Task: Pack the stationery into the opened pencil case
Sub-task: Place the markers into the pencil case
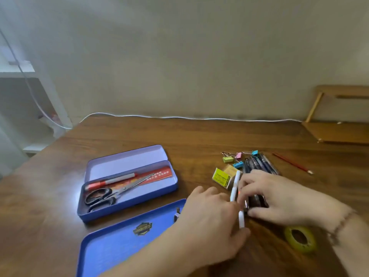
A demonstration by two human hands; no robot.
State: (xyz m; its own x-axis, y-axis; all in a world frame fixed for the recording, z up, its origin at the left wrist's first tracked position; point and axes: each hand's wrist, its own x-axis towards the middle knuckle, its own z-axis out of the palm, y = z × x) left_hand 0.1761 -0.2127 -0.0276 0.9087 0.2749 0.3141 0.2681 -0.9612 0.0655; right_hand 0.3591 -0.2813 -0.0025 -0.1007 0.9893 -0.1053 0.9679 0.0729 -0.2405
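The open blue pencil case (127,203) lies left of centre on the wooden table; inside are scissors (103,194), a red and white pen (111,181) and a red ruler (159,174). Its blue lid (123,240) lies in front of it. To the right, a bunch of dark pens (259,164) lies on the table. My right hand (279,196) curls its fingers round the near end of this bunch. My left hand (213,220) pinches a white pen (236,184) beside it.
Yellow boxed erasers (221,176) and several coloured binder clips (237,158) lie behind my hands. A red pencil (292,163) lies further right, a yellow tape roll (300,238) near my right wrist. A white cable (179,117) runs along the table's back edge.
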